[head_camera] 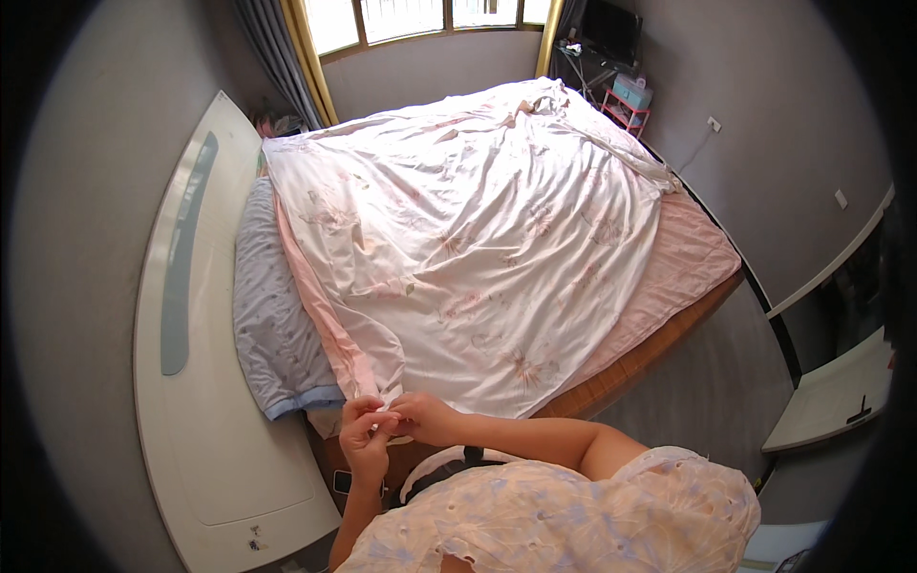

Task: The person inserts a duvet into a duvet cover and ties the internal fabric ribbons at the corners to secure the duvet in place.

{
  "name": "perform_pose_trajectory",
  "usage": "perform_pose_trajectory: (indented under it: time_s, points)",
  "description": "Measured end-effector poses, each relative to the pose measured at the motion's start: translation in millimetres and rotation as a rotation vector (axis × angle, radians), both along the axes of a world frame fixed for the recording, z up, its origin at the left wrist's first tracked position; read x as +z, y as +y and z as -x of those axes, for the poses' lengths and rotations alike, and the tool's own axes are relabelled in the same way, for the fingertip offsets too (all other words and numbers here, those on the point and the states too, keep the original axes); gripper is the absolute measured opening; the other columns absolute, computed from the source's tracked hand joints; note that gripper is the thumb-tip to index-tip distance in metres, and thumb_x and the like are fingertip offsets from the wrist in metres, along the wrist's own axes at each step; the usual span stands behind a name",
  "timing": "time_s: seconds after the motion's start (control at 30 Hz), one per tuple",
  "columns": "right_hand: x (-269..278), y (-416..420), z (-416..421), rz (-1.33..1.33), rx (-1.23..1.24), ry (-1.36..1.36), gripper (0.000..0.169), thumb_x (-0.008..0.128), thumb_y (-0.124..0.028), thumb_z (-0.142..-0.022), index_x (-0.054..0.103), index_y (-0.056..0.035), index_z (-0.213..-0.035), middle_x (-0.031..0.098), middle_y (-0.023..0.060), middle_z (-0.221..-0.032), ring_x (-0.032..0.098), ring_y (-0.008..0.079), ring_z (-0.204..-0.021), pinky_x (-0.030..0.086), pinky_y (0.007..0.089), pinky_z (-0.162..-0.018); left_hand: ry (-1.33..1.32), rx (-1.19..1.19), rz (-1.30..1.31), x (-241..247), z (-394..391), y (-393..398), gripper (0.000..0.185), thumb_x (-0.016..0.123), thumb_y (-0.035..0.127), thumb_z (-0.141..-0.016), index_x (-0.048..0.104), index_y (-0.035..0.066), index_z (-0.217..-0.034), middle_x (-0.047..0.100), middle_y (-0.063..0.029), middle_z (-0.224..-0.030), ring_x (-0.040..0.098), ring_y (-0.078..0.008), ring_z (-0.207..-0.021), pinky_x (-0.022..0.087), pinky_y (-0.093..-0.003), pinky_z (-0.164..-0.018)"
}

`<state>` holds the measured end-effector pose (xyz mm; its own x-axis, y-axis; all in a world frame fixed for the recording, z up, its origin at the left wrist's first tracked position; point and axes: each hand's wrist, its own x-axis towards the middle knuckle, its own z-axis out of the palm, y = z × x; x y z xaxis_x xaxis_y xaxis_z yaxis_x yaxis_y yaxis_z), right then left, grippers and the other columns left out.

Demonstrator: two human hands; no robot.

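Observation:
My left hand (pixel 367 433) and my right hand (pixel 424 419) meet at the near corner of a white flower-print cover (pixel 458 272) spread over the bed. Both pinch the corner's fabric between their fingers, though the fingers hide much of it. A pink edge (pixel 326 315) of the cover runs from my hands up along the headboard side. Beside it lies a grey-blue patterned pillow or folded bedding (pixel 276 308). The cover is wrinkled and bunched at its far right corner. Under it, a pink quilted sheet (pixel 691 251) shows on the right.
A white curved headboard (pixel 222 415) stands at the left. A brown bed edge (pixel 645 351) runs along the near side. A phone (pixel 342 481) lies low beside my left forearm. Beyond the bed are curtains (pixel 290 64), a monitor (pixel 611 32) and a small red-framed rack (pixel 627 111).

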<state>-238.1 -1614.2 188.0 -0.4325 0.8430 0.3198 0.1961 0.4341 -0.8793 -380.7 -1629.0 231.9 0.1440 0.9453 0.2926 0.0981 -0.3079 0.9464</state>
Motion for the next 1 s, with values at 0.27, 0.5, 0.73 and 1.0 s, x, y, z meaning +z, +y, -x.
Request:
perform_pose_trajectory:
  time_s: [0.27, 0.5, 0.73, 1.0]
  points:
    - [7.1, 5.1, -11.2, 0.026, 0.017, 0.126, 0.015, 0.058, 0.002, -0.069, 0.059, -0.0016, -0.083, 0.057, 0.0119, -0.086, 0.054, 0.0285, -0.079, 0.043, 0.0338, -0.069, -0.242, -0.159, 0.206, -0.1, -9.6, 5.4, 0.025, 0.050, -0.006, -0.080, 0.053, -0.002, -0.105, 0.054, -0.0106, -0.108, 0.051, -0.0175, -0.099, 0.040, -0.0264, -0.087]
    - [19.8, 8.6, -13.8, 0.083, -0.009, 0.146, 0.011, 0.059, 0.000, -0.069, 0.061, -0.0025, -0.079, 0.059, 0.0123, -0.077, 0.055, 0.0269, -0.073, 0.044, 0.0323, -0.067, -0.073, -0.245, 0.165, -21.5, 11.1, 8.6, 0.025, 0.047, -0.003, -0.082, 0.050, -0.001, -0.106, 0.054, -0.0108, -0.109, 0.052, -0.0173, -0.098, 0.040, -0.0268, -0.085]
    - [17.2, 22.4, -24.5, 0.255, -0.082, 0.232, 0.012, 0.060, 0.002, -0.069, 0.062, -0.0022, -0.080, 0.062, 0.0039, -0.074, 0.053, 0.0087, -0.066, 0.044, 0.0225, -0.062, 0.134, -0.165, 0.110, -24.9, 6.0, 25.8, 0.023, 0.051, 0.005, -0.083, 0.050, 0.003, -0.106, 0.060, -0.0056, -0.085, 0.055, -0.0108, -0.077, 0.043, -0.0231, -0.068]
    - [32.1, 22.0, -29.6, 0.608, 0.065, 0.463, 0.009, 0.057, 0.000, -0.079, 0.062, 0.0011, -0.087, 0.062, 0.0034, -0.084, 0.056, 0.0092, -0.079, 0.045, 0.0217, -0.072, -0.377, -0.338, 0.513, -23.9, 11.3, 21.3, 0.020, 0.052, 0.005, -0.084, 0.049, 0.006, -0.104, 0.058, -0.0026, -0.083, 0.052, -0.0060, -0.076, 0.041, -0.0182, -0.068]
